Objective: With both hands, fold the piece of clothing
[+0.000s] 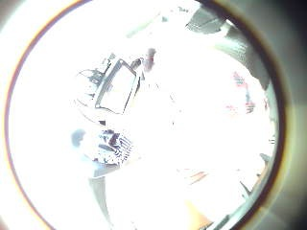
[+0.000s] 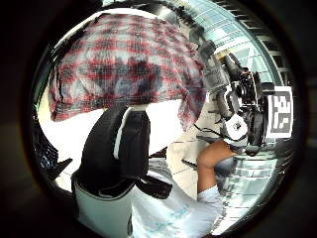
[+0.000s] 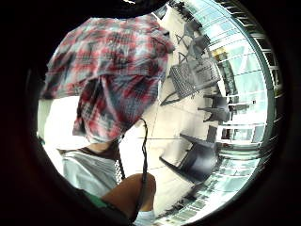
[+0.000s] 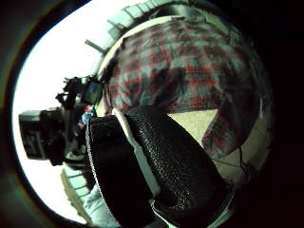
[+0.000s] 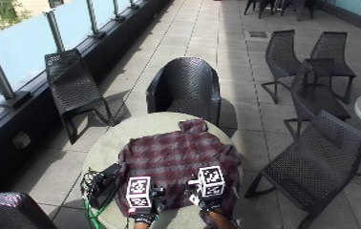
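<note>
Plaid shirt (image 5: 177, 164): lay lengthwise away from you on the desk (image 5: 107, 143), your left hand (image 5: 143, 215) and right hand (image 5: 207, 205) equally near its hem; finger state indeterminable.

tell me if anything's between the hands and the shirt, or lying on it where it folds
Nothing visible does. Both the left hand and the right hand are already at the near edge of the plaid shirt, whose top is bare. The black device with cables lies beside it, off the cloth.
</note>
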A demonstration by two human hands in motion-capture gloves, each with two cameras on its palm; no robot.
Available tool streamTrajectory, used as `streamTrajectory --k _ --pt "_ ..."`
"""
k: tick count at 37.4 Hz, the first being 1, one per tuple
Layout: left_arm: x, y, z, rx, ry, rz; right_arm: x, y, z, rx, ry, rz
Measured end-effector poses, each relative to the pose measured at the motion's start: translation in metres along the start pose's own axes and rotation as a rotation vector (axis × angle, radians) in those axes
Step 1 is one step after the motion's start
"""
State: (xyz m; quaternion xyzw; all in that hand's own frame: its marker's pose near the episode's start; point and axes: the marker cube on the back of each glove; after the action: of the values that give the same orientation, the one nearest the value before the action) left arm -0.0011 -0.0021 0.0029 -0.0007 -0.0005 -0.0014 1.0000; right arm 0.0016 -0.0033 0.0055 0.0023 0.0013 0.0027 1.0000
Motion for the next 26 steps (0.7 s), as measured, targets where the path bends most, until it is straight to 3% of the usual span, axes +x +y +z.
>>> streamTrajectory --k 20,26 --pt "-0.006 0.0 0.002 0.004 -0.033 0.003 0.004 0.007 -0.014 0.007 -0.006 -0.025" --pt "-0.012 0.003 0.005 0.053 -0.044 -0.006 0.01 -0.001 -0.004 0.087 -0.051 -0.04"
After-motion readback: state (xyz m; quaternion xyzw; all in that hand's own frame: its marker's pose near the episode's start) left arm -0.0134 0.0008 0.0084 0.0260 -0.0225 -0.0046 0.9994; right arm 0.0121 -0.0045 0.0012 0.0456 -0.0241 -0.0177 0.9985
